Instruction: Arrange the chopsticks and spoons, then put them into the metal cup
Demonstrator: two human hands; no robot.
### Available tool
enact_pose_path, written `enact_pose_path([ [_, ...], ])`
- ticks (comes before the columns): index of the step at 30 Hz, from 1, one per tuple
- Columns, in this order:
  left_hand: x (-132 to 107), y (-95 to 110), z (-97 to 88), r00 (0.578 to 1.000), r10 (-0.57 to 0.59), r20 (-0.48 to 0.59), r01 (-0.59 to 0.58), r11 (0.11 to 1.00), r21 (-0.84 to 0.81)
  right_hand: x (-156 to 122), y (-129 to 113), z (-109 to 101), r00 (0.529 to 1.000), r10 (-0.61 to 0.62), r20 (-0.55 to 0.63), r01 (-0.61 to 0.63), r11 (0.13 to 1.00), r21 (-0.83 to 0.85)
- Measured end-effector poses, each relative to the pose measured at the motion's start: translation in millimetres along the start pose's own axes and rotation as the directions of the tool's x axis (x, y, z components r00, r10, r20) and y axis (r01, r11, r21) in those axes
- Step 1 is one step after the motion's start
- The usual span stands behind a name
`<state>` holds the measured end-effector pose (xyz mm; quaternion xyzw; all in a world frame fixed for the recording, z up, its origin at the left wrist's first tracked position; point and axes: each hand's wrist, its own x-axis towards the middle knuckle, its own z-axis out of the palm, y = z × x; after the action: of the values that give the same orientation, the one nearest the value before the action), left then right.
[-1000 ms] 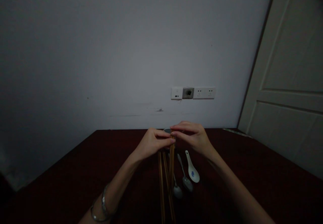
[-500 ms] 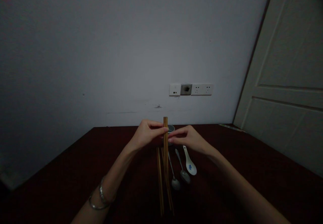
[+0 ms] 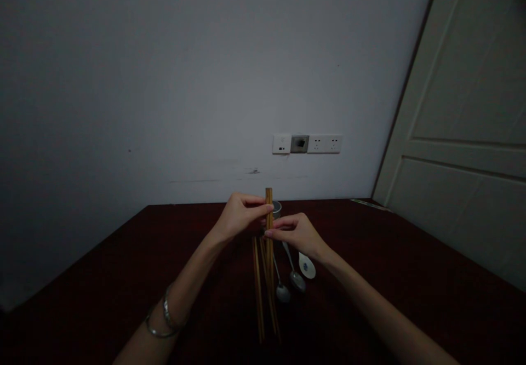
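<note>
My left hand (image 3: 240, 217) pinches the upper part of a pair of wooden chopsticks (image 3: 269, 203) held upright over a dark red table (image 3: 123, 277). My right hand (image 3: 298, 234) pinches the same chopsticks a little lower. More wooden chopsticks (image 3: 258, 294) lie flat on the table below the hands. Right behind the raised chopsticks stands a small grey cup (image 3: 276, 208), partly hidden. Two metal spoons (image 3: 287, 285) and a white ceramic spoon with a blue mark (image 3: 306, 266) lie just right of the chopsticks, under my right wrist.
A white wall with a row of sockets (image 3: 307, 144) rises behind the table. A pale door (image 3: 464, 151) stands at the right. My left wrist wears metal bangles (image 3: 162, 321). The room is dim.
The chopsticks went from hanging below my fingers to standing up above them. My right hand slid down the sticks and lower over the spoons. The view drifted slightly.
</note>
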<state>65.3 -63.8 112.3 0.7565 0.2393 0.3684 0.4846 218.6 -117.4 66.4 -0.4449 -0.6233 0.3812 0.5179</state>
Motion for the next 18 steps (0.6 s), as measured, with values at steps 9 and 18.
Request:
enact_pose_path([
  [9,0.0,0.9,2.1,1.000,-0.005,-0.006,0.004,1.000,-0.027,-2.2,-3.3,1.3,1.000,-0.009,-0.001,0.009,0.999,0.046],
  [18,-2.3,7.8,1.3,0.999,-0.030,-0.044,0.027,0.998,-0.054,-3.6,-8.0,4.9,0.998,-0.061,-0.007,0.061,0.998,-0.008],
])
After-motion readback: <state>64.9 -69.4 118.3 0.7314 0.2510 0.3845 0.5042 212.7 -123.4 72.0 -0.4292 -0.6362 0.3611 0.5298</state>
